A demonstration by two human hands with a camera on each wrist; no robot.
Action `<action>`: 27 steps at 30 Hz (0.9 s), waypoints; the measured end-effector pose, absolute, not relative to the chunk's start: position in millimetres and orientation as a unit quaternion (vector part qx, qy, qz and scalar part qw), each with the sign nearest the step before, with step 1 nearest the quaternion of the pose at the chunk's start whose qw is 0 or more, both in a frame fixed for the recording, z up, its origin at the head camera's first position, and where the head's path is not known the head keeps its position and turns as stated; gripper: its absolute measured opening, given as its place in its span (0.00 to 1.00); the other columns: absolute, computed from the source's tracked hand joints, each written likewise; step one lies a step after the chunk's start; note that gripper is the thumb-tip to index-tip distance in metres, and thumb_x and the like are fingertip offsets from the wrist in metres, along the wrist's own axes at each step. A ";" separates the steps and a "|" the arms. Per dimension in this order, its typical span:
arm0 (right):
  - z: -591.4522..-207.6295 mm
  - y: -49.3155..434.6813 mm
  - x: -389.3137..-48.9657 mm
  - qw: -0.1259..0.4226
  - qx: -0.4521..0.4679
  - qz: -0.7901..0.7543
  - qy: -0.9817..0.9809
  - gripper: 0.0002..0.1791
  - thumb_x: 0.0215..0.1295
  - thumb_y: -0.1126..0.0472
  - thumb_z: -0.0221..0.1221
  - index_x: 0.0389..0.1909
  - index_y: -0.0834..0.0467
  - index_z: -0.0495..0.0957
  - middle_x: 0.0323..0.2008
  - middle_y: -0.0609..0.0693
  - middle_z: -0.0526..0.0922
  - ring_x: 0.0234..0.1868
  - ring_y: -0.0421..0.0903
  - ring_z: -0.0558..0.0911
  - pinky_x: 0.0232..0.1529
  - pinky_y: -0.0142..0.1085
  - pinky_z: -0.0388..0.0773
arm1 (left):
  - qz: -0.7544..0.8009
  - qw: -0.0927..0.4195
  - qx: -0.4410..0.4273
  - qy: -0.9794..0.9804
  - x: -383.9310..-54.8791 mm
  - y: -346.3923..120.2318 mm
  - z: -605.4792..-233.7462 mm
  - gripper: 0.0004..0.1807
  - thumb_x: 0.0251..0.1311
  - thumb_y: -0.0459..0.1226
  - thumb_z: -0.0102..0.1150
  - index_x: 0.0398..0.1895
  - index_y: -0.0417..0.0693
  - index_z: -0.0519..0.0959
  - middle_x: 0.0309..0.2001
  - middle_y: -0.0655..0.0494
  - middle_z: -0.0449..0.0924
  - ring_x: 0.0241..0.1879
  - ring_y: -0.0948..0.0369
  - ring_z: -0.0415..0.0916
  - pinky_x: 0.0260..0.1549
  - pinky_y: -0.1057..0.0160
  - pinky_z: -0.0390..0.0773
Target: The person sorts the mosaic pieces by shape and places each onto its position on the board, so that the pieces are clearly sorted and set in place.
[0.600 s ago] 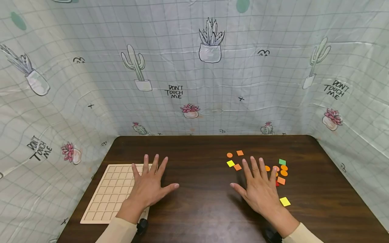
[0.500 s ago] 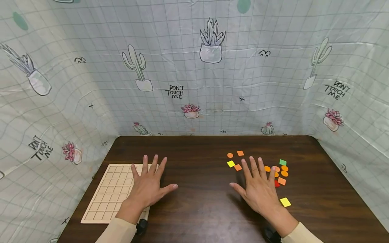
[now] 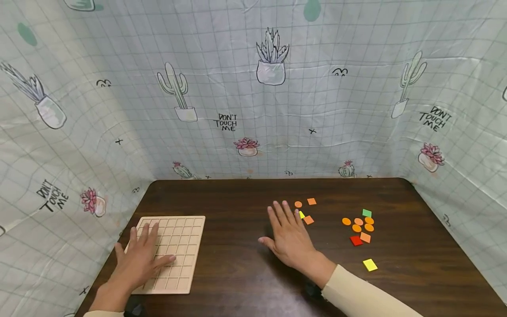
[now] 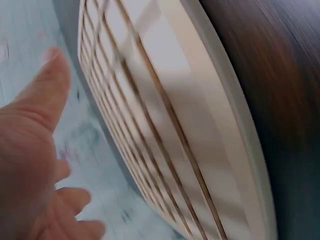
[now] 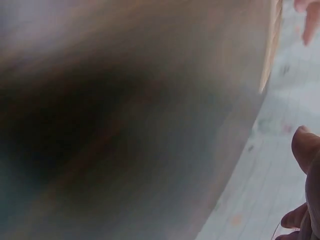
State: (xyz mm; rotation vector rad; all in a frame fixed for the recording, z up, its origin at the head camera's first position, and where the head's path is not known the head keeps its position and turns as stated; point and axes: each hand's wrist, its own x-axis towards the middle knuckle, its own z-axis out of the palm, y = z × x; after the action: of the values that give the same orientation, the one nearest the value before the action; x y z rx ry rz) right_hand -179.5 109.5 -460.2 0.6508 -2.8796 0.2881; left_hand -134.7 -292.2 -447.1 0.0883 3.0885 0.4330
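A pale wooden board (image 3: 180, 246) with a grid of grooved squares lies at the table's left. My left hand (image 3: 136, 262) is over its left part, fingers spread, with nothing in it; the left wrist view shows the thumb (image 4: 47, 92) and fingers beside the board's grid. Toward the middle of the table my right hand (image 3: 291, 240) hovers palm down, fingers straight, holding nothing. Its fingertips overlap a yellow square tile (image 3: 302, 215) in the head view, close to an orange square tile (image 3: 308, 219). The right wrist view is mostly blurred.
Farther right lie several orange discs (image 3: 357, 228), a red tile (image 3: 355, 241), a green tile (image 3: 366, 212) and another yellow tile (image 3: 370, 265). An orange disc (image 3: 298, 204) sits near the back. A patterned curtain (image 3: 253, 88) surrounds the dark wood table (image 3: 233, 273) on three sides.
Both hands have moved left. The left hand went from the board's right edge to its left part; the right hand left the cluster of discs and tiles, uncovering it.
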 end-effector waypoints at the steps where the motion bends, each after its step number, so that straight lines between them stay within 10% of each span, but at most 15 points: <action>1: -458.5 99.6 -179.9 0.078 0.230 0.098 -0.965 0.49 0.75 0.33 0.56 0.83 0.62 0.56 0.84 0.61 0.52 0.85 0.63 0.50 0.81 0.65 0.52 | 0.145 0.036 0.022 0.988 -132.2 -303.8 -446.4 0.63 0.60 0.64 0.69 0.82 0.29 0.52 0.78 0.18 0.44 0.76 0.18 0.36 0.60 0.08 0.37; 8: -453.1 40.8 -171.6 -0.016 0.301 0.114 -0.947 0.49 0.77 0.33 0.53 0.85 0.59 0.52 0.85 0.58 0.49 0.86 0.58 0.48 0.82 0.60 0.54 | 0.202 0.180 -0.002 0.963 -120.5 -355.0 -451.0 0.70 0.50 0.59 0.78 0.78 0.21 0.49 0.76 0.13 0.35 0.74 0.16 0.29 0.58 0.09 0.30; 27: -477.4 53.7 -145.5 -0.096 0.329 0.093 -0.935 0.49 0.75 0.30 0.53 0.86 0.52 0.53 0.86 0.52 0.49 0.87 0.53 0.48 0.83 0.58 0.54 | 0.236 0.179 0.111 0.949 -139.6 -258.5 -455.8 0.68 0.48 0.55 0.81 0.77 0.18 0.54 0.79 0.17 0.42 0.79 0.24 0.38 0.75 0.24 0.44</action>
State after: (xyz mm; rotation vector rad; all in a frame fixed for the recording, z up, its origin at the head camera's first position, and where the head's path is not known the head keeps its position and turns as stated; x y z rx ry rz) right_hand -145.5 53.7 -477.4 1.1026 -3.1306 0.3128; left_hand -139.6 -258.5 -455.8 0.3130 2.6826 0.6659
